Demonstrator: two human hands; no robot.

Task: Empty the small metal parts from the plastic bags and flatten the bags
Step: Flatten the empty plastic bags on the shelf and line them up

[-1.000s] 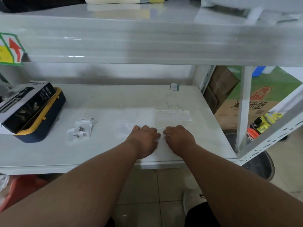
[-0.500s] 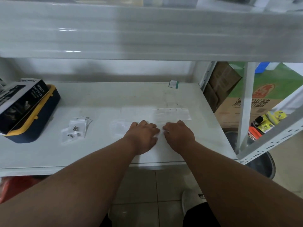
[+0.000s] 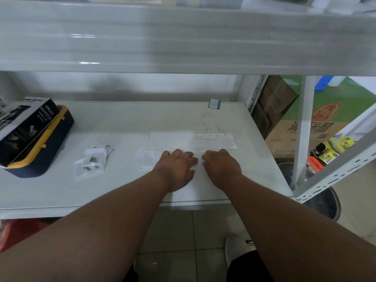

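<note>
On the shelf point(image 3: 122, 123), left to right: the full bags point(image 3: 91, 160) are lying apart, small metal parts point(image 3: 92, 159) showing inside. The left hand point(image 3: 176, 167) and right hand point(image 3: 221, 165) are pressing a flat bag point(image 3: 198, 159), fingers point(image 3: 189, 154) spread, gripping nothing. The film is probably light, limp and slippery, so pinching a corner should be working best; edges are hard to see.

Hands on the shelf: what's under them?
Both the left hand and right hand press flat clear plastic bags on the shelf. Anything directly beneath the palms is covered.
</note>
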